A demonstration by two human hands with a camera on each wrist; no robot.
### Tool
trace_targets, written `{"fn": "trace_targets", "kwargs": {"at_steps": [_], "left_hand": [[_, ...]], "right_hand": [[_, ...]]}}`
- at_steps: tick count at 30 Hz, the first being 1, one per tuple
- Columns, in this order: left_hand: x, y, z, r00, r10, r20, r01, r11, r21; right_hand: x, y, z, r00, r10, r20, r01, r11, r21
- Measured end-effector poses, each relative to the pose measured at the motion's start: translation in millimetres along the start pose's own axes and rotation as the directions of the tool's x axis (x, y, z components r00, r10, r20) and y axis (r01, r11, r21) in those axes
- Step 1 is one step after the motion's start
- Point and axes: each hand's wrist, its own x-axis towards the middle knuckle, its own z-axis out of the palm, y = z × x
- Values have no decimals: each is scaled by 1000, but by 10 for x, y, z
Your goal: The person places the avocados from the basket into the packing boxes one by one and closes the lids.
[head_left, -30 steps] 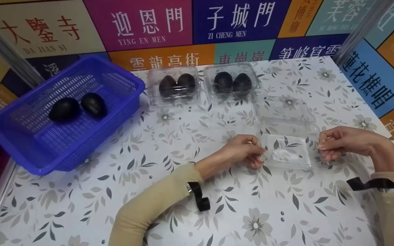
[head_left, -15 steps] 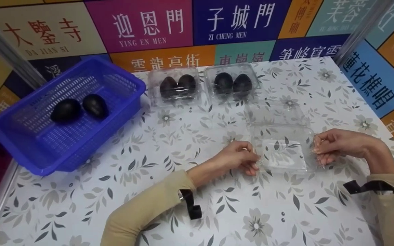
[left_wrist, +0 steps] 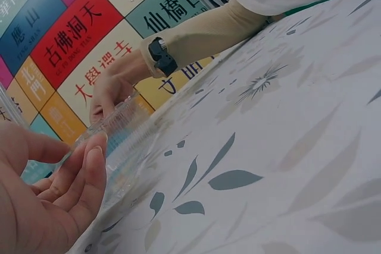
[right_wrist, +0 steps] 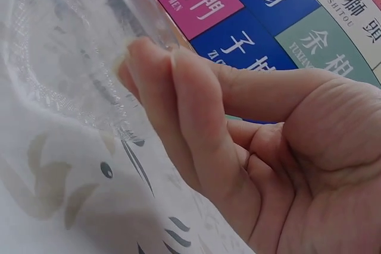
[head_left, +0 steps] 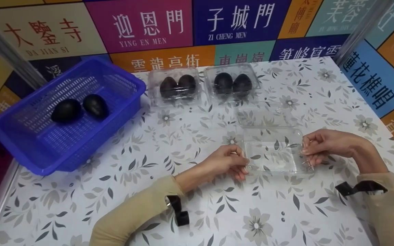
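Observation:
An empty clear plastic clamshell box point(head_left: 274, 152) lies on the flowered tabletop with its lid point(head_left: 263, 114) folded open away from me. My left hand point(head_left: 228, 162) pinches the near left rim between thumb and fingers. At the right side, my right hand point(head_left: 330, 145) pinches the opposite rim. From the left wrist, the box's clear ridged edge point(left_wrist: 122, 129) shows between both hands. The right wrist view has a transparent corner point(right_wrist: 71, 81) by the curled fingertips, which partly hide the rim.
A blue plastic basket point(head_left: 77, 141) at the left holds two dark egg-shaped objects point(head_left: 66, 110). Behind, two closed clear boxes point(head_left: 174, 85) point(head_left: 231, 80) each contain two similar dark objects. A wall with coloured lettered panels point(head_left: 142, 24) borders the table's back.
Both hands have drawn the open box to the left and slightly toward me. The basket and the two filled boxes stay where they were.

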Motion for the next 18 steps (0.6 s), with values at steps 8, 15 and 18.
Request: {"fn": "trace_targets", "kwargs": {"at_steps": [8, 15, 18], "left_hand": [[-106, 1, -107, 1000, 0, -1, 0, 1000, -3], [-193, 3, -201, 1000, -13, -11, 13, 1000, -3], [-236, -3, -248, 1000, -17, -16, 17, 1000, -11]], "right_hand": [[120, -43, 73, 1000, 13, -15, -13, 1000, -5], [209, -94, 139, 1000, 12, -26, -12, 1000, 3], [262, -121, 169, 1000, 12, -27, -12, 1000, 13]]}}
